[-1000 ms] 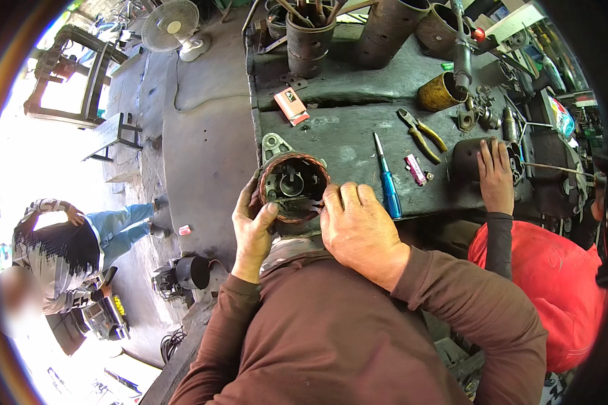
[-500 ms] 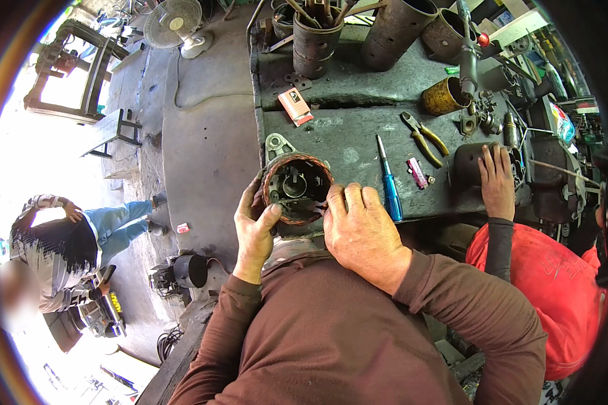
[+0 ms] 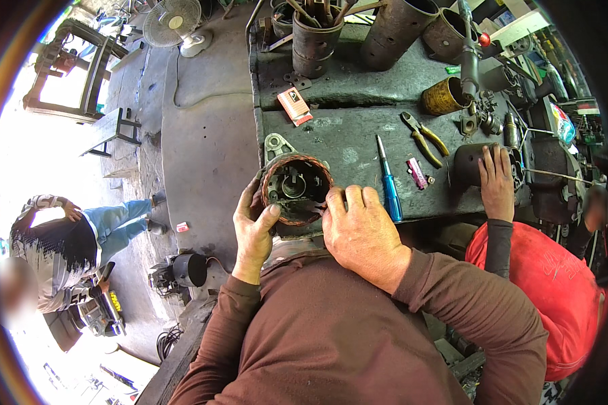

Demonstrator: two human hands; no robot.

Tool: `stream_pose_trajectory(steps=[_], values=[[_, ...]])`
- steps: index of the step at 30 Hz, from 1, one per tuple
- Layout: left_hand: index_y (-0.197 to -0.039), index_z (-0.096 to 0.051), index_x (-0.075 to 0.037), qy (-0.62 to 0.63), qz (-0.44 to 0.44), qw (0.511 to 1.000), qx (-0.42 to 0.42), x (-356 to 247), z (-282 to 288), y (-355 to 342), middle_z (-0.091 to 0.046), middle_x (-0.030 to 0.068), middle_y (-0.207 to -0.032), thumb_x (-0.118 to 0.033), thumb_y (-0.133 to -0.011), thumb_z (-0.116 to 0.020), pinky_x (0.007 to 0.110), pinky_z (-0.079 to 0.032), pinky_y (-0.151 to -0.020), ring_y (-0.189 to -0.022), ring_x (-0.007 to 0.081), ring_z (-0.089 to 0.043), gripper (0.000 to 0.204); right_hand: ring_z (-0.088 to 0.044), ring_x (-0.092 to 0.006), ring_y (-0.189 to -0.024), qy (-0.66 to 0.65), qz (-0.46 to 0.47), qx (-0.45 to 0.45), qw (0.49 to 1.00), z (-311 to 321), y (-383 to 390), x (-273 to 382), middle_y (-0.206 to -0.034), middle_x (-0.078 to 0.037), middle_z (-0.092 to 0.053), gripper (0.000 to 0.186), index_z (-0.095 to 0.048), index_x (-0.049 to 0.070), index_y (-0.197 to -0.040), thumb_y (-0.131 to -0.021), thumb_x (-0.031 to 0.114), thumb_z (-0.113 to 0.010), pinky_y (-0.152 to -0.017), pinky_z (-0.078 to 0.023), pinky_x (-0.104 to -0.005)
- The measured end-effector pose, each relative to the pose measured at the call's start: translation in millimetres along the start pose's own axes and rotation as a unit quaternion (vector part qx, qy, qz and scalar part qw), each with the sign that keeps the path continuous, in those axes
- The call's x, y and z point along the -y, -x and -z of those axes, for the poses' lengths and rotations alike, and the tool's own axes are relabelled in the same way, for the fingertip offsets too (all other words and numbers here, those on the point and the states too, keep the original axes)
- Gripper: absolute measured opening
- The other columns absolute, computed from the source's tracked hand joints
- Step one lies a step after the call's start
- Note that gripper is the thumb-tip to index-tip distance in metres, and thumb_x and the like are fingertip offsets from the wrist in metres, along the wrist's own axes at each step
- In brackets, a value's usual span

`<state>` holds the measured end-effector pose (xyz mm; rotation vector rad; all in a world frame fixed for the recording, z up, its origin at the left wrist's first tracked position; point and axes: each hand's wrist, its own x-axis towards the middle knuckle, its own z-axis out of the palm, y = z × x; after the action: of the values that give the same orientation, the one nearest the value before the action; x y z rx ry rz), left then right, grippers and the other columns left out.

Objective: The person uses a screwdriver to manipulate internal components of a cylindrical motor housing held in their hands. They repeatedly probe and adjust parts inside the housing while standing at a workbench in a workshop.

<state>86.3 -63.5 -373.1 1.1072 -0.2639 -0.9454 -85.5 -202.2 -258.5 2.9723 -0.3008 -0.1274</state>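
Observation:
At the near edge of the bench stands an alternator housing [image 3: 277,144] with a ring of copper windings [image 3: 307,162] on top and a round metal part [image 3: 293,185] inside. My left hand [image 3: 253,233] is wrapped round the housing's left side, with the thumb at the near rim. At the right rim of the windings, my right hand [image 3: 365,226] has its fingers closed in a pinch. What lies between those fingertips is hidden. A blue-handled screwdriver [image 3: 390,189] lies just right of my right hand, and pliers with yellow handles [image 3: 423,138] lie beyond it.
A red-and-white box [image 3: 294,106], a pink packet [image 3: 417,173] and a yellow can [image 3: 444,96] are on the bench [image 3: 331,142]. Metal cylinders [image 3: 395,34] stand at the back. At right, a co-worker's hand [image 3: 497,182] rests on a dark cylinder [image 3: 467,164]. Another person [image 3: 67,243] is at left.
My hands and the housing stay almost in place. At the far right, the co-worker's other hand and a thin rod by the dark cylinder have shifted slightly.

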Motion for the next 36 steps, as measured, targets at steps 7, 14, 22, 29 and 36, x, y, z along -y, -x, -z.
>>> stream_pose_trajectory(steps=[7,14,22,29,36], values=[[-0.163,-0.043,0.01,-0.004,0.003,1.0,-0.002,0.3,0.7,-0.2,-0.064,0.0209,-0.152,-0.02,-0.091,-0.089,0.043,-0.047,-0.122,-0.139,0.0278,-0.062,0.09,-0.062,-0.0311,-0.105,0.003,-0.004,0.003,1.0,-2.0,-0.5,0.3,-0.115,-0.017,-0.07,0.032,-0.081,0.001,-0.111,-0.101,0.026,-0.063,-0.088,-0.046,-0.0456],[-0.164,-0.043,0.01,-0.003,0.004,1.0,-0.004,-2.2,-1.0,0.7,-0.063,0.0207,-0.153,-0.022,-0.09,-0.091,0.043,-0.046,-0.122,-0.14,0.0276,-0.061,0.093,-0.064,-0.0314,-0.098,-0.042,-0.005,0.029,0.999,-2.6,-3.7,-2.7,-0.11,-0.015,-0.069,0.029,-0.08,0.003,-0.109,-0.106,0.024,-0.061,-0.08,-0.05,-0.0465],[-0.164,-0.041,0.01,0.004,0.009,1.0,0.015,-4.0,0.6,1.2,-0.062,0.0206,-0.154,-0.02,-0.09,-0.093,0.043,-0.047,-0.122,-0.141,0.0277,-0.061,0.096,-0.067,-0.0317,-0.09,-0.036,0.011,0.062,0.997,3.7,-11.8,-7.0,-0.106,-0.014,-0.069,0.025,-0.08,0.004,-0.108,-0.102,0.024,-0.066,-0.069,-0.054,-0.0445],[-0.163,-0.043,0.009,0.004,0.009,1.0,0.02,-2.7,2.2,4.1,-0.064,0.0184,-0.15,-0.017,-0.085,-0.097,0.041,-0.049,-0.12,-0.137,0.0255,-0.063,0.099,-0.068,-0.0287,-0.09,0.028,0.062,0.148,0.987,26.4,-32.5,-7.8,-0.109,-0.015,-0.07,0.028,-0.083,0.005,-0.111,-0.098,0.024,-0.068,-0.066,-0.052,-0.0428],[-0.163,-0.044,0.008,-0.036,0.001,0.999,0.021,-4.4,0.8,4.0,-0.065,0.0177,-0.149,-0.017,-0.084,-0.097,0.04,-0.049,-0.12,-0.135,0.0247,-0.063,0.098,-0.062,-0.0246,-0.088,0.137,0.017,0.162,0.977,41.7,-39.9,25.6,-0.105,-0.011,-0.068,0.026,-0.082,0.006,-0.108,-0.094,0.024,-0.069,-0.068,-0.048,-0.0385]])
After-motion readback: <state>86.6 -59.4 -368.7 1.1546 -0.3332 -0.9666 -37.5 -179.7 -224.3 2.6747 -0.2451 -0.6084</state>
